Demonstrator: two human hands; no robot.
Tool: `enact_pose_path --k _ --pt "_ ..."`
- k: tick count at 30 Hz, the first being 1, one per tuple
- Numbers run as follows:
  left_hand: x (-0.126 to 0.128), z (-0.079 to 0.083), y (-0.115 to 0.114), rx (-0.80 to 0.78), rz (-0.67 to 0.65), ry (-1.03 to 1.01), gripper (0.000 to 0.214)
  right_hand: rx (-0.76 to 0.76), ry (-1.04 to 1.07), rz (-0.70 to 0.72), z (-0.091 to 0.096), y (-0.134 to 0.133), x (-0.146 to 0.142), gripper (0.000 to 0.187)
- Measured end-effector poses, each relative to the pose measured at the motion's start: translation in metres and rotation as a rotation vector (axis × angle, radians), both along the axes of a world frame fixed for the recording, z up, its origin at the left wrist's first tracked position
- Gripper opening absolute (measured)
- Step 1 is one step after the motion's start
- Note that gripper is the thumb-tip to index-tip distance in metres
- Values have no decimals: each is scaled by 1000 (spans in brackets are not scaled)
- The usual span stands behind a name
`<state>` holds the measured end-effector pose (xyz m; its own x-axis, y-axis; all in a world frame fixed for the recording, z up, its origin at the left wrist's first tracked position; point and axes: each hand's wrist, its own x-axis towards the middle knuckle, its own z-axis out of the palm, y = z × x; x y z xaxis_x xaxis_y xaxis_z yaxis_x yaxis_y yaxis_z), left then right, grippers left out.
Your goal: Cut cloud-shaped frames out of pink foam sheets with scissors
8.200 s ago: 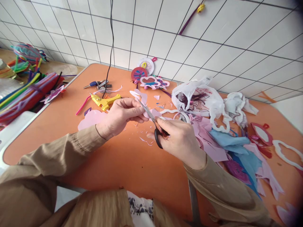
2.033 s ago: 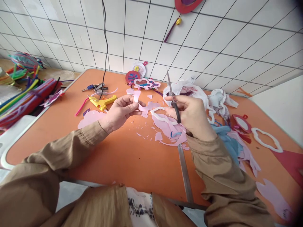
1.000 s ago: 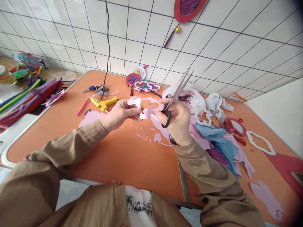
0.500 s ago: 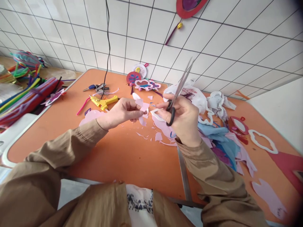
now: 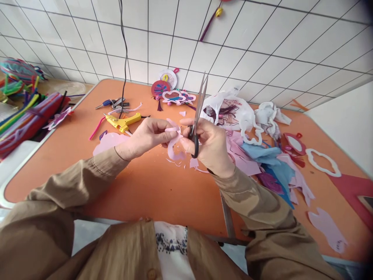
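Observation:
My left hand (image 5: 145,136) pinches a curly pink paper cut-out (image 5: 174,144) above the orange table (image 5: 140,186). My right hand (image 5: 210,146) grips black-handled scissors (image 5: 198,112), whose blades point up and away, almost together. Its fingertips also touch the pink cut-out from the right. Small pink scraps (image 5: 194,163) lie on the table just below both hands.
A yellow glue gun (image 5: 124,121) and its black cord (image 5: 124,58) lie at the back left. Pipe cleaners (image 5: 26,116) are piled at the left edge. Pink and blue paper (image 5: 262,159), a plastic bag (image 5: 230,111), white cloud-shaped rings (image 5: 322,161) and finished decorations (image 5: 171,95) fill the right and back.
The scissors have swung from leaning right to nearly upright, and their blades have closed. My right hand has moved left to meet the pink cut-out, which now hangs lower between both hands.

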<state>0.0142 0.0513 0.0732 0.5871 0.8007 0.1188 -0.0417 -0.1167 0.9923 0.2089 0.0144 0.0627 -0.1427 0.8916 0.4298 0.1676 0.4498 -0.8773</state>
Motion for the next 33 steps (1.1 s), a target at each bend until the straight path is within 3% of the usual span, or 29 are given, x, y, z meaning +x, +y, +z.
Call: enact_pose_path --k 3,8,14,19,26,33 --pt "-2 0 2 -14 -1 -52 44 44 -41 -36 0 1 3 21" --pt "-6 1 5 -36 -79 -24 37 179 -111 -147 -2 6 15 36" --pt "-5 -1 6 -50 -149 14 24 204 -296 -48 0 5 16 41" --pt "-5 -1 8 -85 -162 17 28 239 -274 -19 -2 6 13 36" --pt "-7 1 8 -80 -114 27 23 195 -283 1 -3 6 11 35" --pt "-8 9 7 -81 8 25 19 111 -189 -28 10 -5 25 50"
